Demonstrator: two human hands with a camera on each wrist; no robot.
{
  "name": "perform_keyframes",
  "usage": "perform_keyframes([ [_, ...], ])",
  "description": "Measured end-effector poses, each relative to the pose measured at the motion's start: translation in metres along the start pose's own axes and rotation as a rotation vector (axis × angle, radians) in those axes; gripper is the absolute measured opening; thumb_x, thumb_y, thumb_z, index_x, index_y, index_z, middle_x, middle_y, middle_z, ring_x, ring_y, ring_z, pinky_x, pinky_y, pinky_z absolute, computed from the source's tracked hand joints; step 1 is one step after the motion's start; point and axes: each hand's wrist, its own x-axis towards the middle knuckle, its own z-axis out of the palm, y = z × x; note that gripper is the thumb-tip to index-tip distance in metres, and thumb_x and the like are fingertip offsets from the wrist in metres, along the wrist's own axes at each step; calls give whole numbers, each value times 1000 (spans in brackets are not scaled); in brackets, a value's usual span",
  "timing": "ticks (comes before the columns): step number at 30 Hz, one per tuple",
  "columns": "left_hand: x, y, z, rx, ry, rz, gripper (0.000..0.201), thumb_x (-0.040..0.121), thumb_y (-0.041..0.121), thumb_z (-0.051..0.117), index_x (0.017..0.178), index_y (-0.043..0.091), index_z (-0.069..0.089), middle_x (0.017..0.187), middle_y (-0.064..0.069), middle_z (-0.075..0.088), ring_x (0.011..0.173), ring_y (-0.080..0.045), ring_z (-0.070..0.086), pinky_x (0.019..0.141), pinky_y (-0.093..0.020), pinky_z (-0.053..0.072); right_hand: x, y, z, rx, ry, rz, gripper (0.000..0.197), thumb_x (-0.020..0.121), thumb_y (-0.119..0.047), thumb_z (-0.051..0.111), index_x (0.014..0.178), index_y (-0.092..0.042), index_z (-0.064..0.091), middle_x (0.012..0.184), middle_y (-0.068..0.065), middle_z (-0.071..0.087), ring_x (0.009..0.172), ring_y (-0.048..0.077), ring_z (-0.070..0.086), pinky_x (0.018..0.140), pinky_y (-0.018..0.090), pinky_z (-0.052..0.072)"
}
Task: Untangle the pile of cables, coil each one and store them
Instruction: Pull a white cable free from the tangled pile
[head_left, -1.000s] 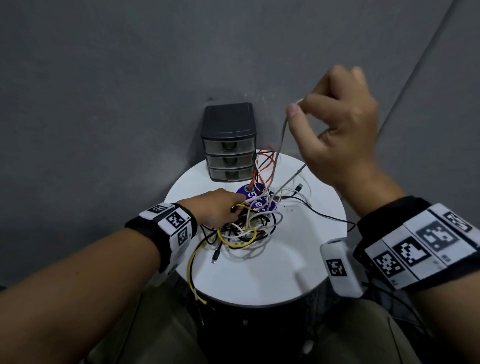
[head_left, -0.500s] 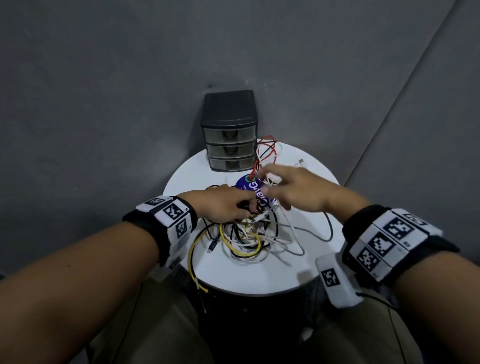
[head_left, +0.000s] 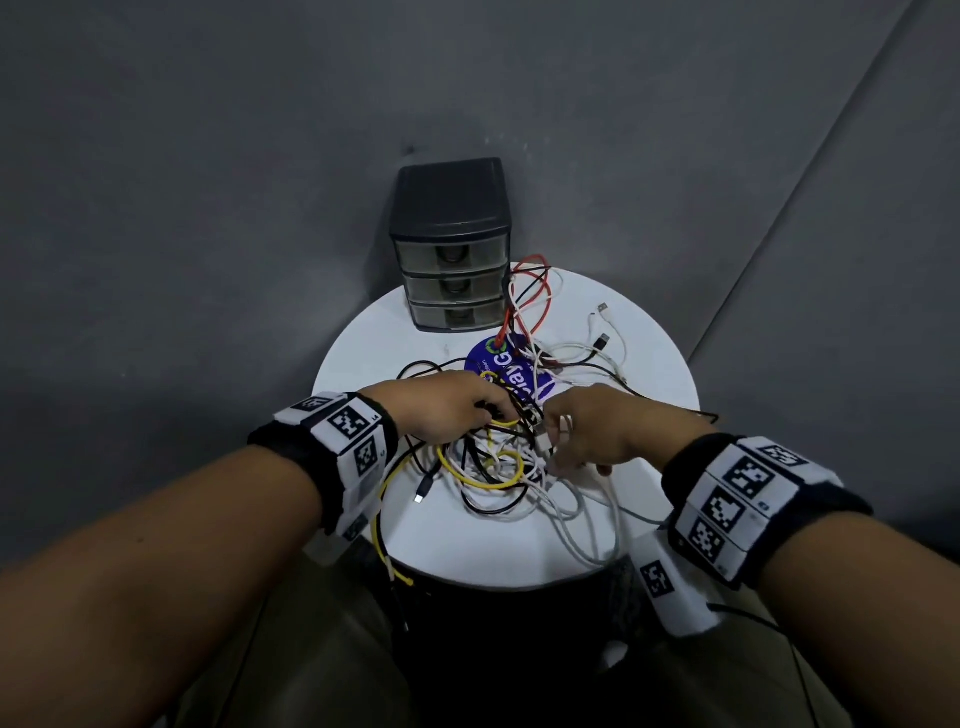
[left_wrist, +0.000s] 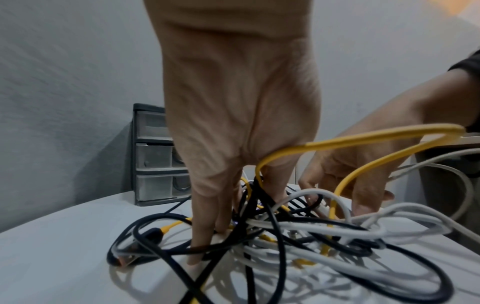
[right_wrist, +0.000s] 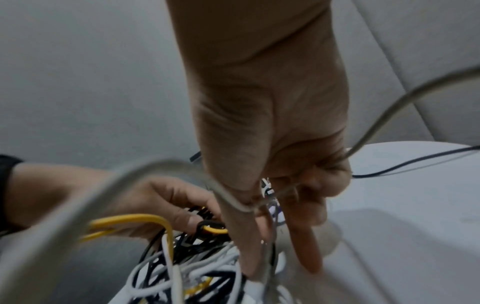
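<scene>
A round white table (head_left: 654, 364) carries everything. At its far edge stands a dark drawer unit (head_left: 451, 244) with three drawers stacked one above another, their fronts translucent grey. In the middle of the top lies a tangled pile of cables (head_left: 498, 467): white, black and yellow strands crossing one another. A yellow cable (head_left: 382, 530) trails from the pile over the near-left edge. A red cable (head_left: 535, 296) loops just right of the drawer unit, and white plug ends (head_left: 601, 325) lie apart toward the right. A blue printed disc (head_left: 511, 376) lies flat under the far side of the tangle.
</scene>
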Motion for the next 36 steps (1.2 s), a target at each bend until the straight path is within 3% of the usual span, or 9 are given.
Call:
perform_keyframes([
  [3,1,-4,0,-14,4,16,35,106,14,47,132,29,65,118,8,62,106,-14,58,94,-30,47,2,-4,-3,-151,-17,-38,32,78,-37,83,96,-19,63,85,-2,68,85,18,61,66,28,45],
  [8,3,-8,2,-31,10,26,36,105,12,48,131,30,65,113,7,63,98,-11,59,90,-29,48,5,-5,-5,-144,-20,-88,21,86,-32,76,76,-25,58,73,-9,58,82,18,56,74,29,46],
  [12,4,-10,2,-41,2,19,36,105,14,48,130,32,65,107,9,65,90,-7,60,81,-24,48,-3,2,-22,6,99,-84,20,83,-33,80,94,-22,68,76,-12,58,71,13,57,69,26,44],
  [17,4,-7,0,-23,8,9,36,106,12,48,132,29,64,90,27,52,72,14,52,61,-5,36,-9,10,-65,202,649,8,22,92,-37,69,83,-17,71,68,-3,60,74,21,55,69,25,34],
  [23,-1,-4,-3,-10,-8,18,36,106,13,47,134,29,63,95,26,55,79,8,53,66,-6,37,-30,7,-107,291,1098,0,35,91,-36,60,79,-5,71,65,18,58,70,30,54,63,29,34],
  [25,-3,-5,-5,-9,-31,16,36,106,15,47,134,31,63,103,15,61,88,-1,57,77,-16,44,-39,3,-111,208,943,7,29,91,-31,63,77,-7,72,64,15,59,67,27,54,58,30,34],
  [29,-5,-7,-5,30,-23,18,33,106,19,50,133,32,64,114,14,61,105,-10,58,90,-25,44,-46,-4,-83,-1,306,-37,29,94,-34,67,70,-19,73,61,0,62,61,16,53,60,28,43],
  [32,-8,-7,-4,70,23,21,31,106,21,50,131,32,64,105,23,55,99,-4,54,82,-17,38,-44,-5,-52,-55,-19,-55,20,92,-34,70,79,-20,77,52,-1,57,47,14,50,59,29,47],
  [36,-14,-5,-5,79,34,2,31,108,20,46,131,30,63,92,29,52,81,4,51,68,-7,33,-40,-10,-27,-7,-155,-97,11,93,-20,65,89,-22,75,53,-5,66,56,10,63,67,25,49],
])
